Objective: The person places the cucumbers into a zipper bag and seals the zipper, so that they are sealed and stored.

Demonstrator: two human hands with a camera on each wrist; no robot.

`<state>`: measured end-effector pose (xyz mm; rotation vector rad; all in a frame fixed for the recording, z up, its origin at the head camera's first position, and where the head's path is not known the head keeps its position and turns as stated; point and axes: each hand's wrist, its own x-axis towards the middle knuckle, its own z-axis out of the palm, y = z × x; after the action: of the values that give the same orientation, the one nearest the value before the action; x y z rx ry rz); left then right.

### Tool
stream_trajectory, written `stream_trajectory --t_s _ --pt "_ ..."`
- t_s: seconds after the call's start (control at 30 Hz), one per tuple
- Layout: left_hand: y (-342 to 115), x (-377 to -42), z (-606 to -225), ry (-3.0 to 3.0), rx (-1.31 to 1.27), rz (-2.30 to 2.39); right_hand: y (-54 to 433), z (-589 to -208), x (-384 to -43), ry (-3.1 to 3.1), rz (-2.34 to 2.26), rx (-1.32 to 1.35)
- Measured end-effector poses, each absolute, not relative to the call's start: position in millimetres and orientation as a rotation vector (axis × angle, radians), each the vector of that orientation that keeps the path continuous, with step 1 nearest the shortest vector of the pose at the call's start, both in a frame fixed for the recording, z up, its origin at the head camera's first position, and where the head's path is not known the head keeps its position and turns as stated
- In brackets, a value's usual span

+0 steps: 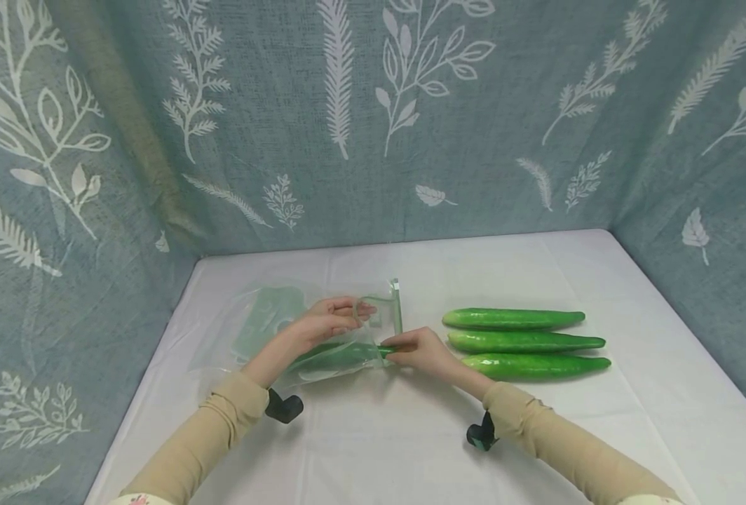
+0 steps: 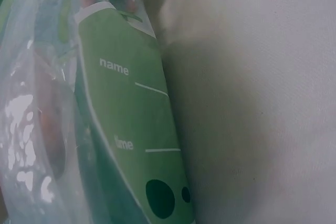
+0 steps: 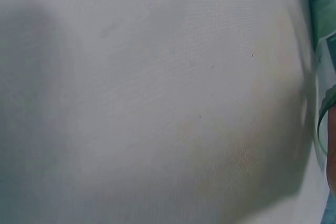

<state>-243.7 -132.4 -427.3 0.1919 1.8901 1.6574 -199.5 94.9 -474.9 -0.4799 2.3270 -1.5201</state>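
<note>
Cuke (image 1: 329, 359) mostly in bag (image 1: 272, 315), thin end in R hand (image 1: 425, 351)

R hand pinches the cuke's tip at the bag mouth, it seems; the rest runs left of that hand & below L hand (image 1: 331, 322), under film. L hand's fingers are relaxed, fairly straight, by the mouth; film glare's bad, so can't tell if they're inside. Three other cukes (image 1: 526, 342) lie in a row just right of R hand.

To do it well: prob. prop the mouth w/ L hand, feed the cuke lengthwise & level, release only once the tip clears the green strip (image 1: 397, 308). Push gently; thin film would likely bunch or snag.

Materials: bag = clear, glossy, creased plastic w/ green printed panel (image 2: 126, 103) ("name", "time") near L wrist. Other cukes: long, smooth, shiny, paler at the blunt end nearest R hand, tapering away. Cloth (image 1: 379, 456) under both hands: white, fine weave.
</note>
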Motion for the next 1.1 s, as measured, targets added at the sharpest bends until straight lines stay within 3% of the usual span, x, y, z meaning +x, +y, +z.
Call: stream_trajectory --t_s 1.1 --pt "-134.4 -241.7 -436.0 1.873 0.228 1.687 82.1 -475.4 -197.3 2.442 -1.337 -0.718"
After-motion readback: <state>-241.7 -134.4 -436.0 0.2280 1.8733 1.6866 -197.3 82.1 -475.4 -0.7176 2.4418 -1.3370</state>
